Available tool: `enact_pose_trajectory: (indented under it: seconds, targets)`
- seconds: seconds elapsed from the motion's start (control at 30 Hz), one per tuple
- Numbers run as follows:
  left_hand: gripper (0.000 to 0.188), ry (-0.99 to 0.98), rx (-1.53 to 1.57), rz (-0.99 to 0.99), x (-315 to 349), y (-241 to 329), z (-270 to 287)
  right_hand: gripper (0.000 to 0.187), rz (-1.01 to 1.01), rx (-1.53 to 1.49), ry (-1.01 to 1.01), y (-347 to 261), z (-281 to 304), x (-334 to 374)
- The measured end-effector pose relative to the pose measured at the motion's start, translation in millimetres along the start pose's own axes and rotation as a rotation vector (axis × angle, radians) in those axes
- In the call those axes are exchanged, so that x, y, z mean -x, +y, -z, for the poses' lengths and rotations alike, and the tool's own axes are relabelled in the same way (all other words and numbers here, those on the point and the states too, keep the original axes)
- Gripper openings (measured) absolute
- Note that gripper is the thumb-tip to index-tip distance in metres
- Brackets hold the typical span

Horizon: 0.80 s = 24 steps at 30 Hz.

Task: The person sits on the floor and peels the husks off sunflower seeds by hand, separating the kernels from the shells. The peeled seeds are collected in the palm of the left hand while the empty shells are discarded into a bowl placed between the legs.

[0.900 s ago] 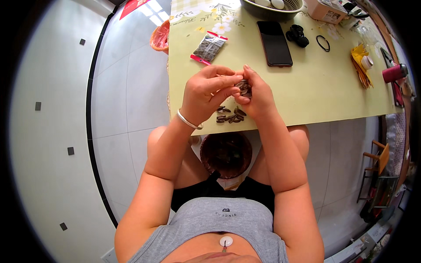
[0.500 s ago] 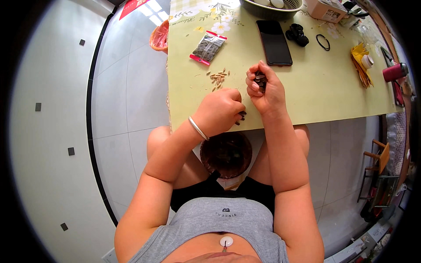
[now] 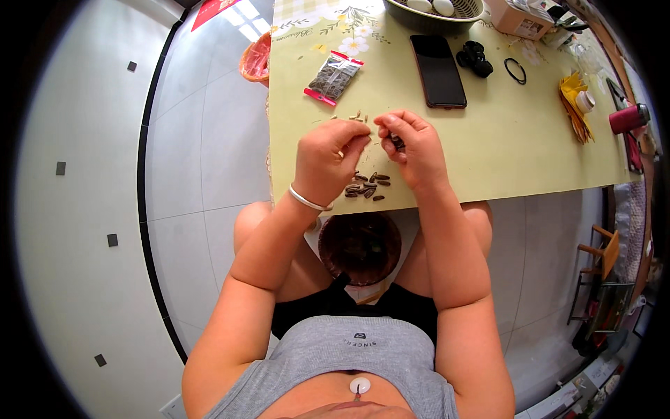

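Right hand (image 3: 413,148) pinches a dark sunflower seed (image 3: 396,142) at its fingertips, mostly hidden, so its long axis can't be read. Left hand (image 3: 328,159) curled, fingertips pressed together just beside it; contents not visible. Seed pile (image 3: 368,186) lies below and between both hands; seed packet (image 3: 333,77) beyond the left hand

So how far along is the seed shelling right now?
Done: a small pile of dark seeds lies at the table edge. In hand: the right hand pinches one seed, the left hand close beside. Left: the seed packet looks partly full.
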<state>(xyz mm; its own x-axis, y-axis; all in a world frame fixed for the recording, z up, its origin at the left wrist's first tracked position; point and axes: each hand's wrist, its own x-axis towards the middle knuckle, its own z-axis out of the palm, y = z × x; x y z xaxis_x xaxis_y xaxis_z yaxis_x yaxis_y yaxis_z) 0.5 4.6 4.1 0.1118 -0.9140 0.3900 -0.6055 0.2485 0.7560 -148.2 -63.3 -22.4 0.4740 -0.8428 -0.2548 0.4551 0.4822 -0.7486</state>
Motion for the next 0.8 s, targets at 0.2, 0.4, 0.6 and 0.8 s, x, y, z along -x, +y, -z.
enact_pose_trajectory:
  seconds: [0.2, 0.4, 0.6, 0.8]
  targets:
    - [0.021, 0.107, -0.276, -0.249, -1.4, -7.3, -5.7, 0.009, 0.061, 0.105, 0.001, 17.0, -6.9, 0.7]
    - [0.017, 0.102, -0.429, -0.33, 2.8, -11.2, -10.8, 0.006, 0.088, 0.256, 0.038, 18.6, -8.5, 1.6]
    - [0.014, 0.073, -0.39, -0.302, 4.1, -7.8, -10.5, 0.003, 0.18, 0.322, 0.0, 18.5, -8.8, 1.1]
    - [0.024, 0.032, -0.185, -0.18, 1.2, -2.1, -1.9, 0.001, 0.02, 0.11, -0.056, 12.3, -6.5, 2.3]
